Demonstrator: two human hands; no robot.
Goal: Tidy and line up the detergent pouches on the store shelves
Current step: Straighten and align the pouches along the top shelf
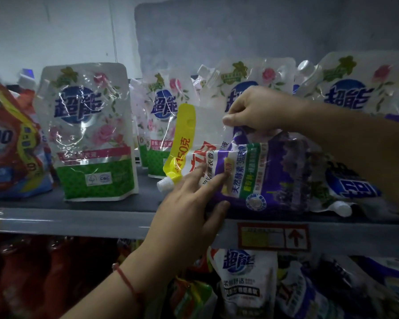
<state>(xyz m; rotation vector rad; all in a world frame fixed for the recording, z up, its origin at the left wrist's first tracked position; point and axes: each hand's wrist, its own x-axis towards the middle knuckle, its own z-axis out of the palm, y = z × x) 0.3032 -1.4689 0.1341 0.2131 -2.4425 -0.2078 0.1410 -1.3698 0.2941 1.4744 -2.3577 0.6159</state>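
Observation:
A purple-and-white detergent pouch (263, 171) with a yellow strip lies on its side on the grey shelf (78, 217), its white spout pointing left and down. My right hand (256, 109) pinches its upper edge. My left hand (194, 212) grips its lower left edge, thumb under, fingers across the print. White pouches with pink roses and green bases stand on the shelf: one upright at the left (90, 132), a smaller one behind (161, 125), two more behind my right hand (247, 79) and at the far right (355, 86).
A red-and-blue pouch (12, 143) leans at the far left of the shelf. Another pouch (346, 192) lies toppled under the purple one, cap at the shelf's front edge. Below the shelf are red bottles (44, 272) and several more pouches (247, 284). A price label (274, 237) is on the shelf rail.

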